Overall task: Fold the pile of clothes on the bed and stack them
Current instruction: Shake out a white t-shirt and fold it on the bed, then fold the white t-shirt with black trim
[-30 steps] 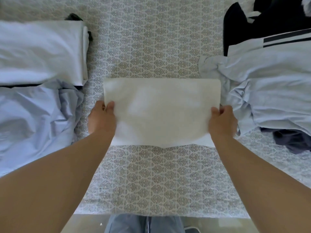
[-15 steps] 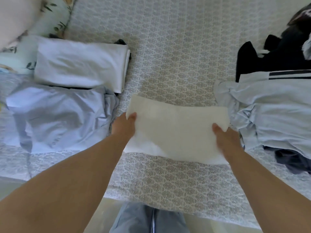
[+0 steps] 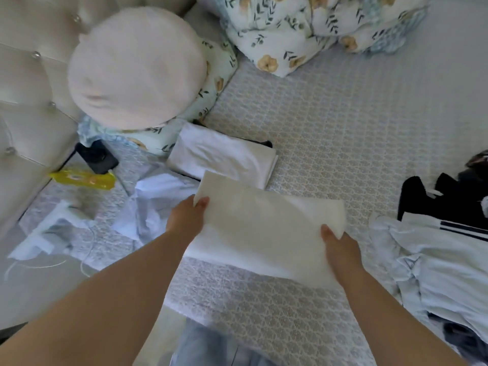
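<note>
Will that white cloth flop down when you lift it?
Probably floppy: the white cloth sags between the left hand and right hand. It looks light, since two grips at its edges hold it up.

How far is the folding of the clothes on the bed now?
Done: one folded white garment lies flat by the floral pillow. In hand: the left hand and right hand each grip an end of a folded cream-white cloth, held near that garment. Left: the crumpled pale blue shirt and the pile of light blue and black clothes look unfolded.
</note>
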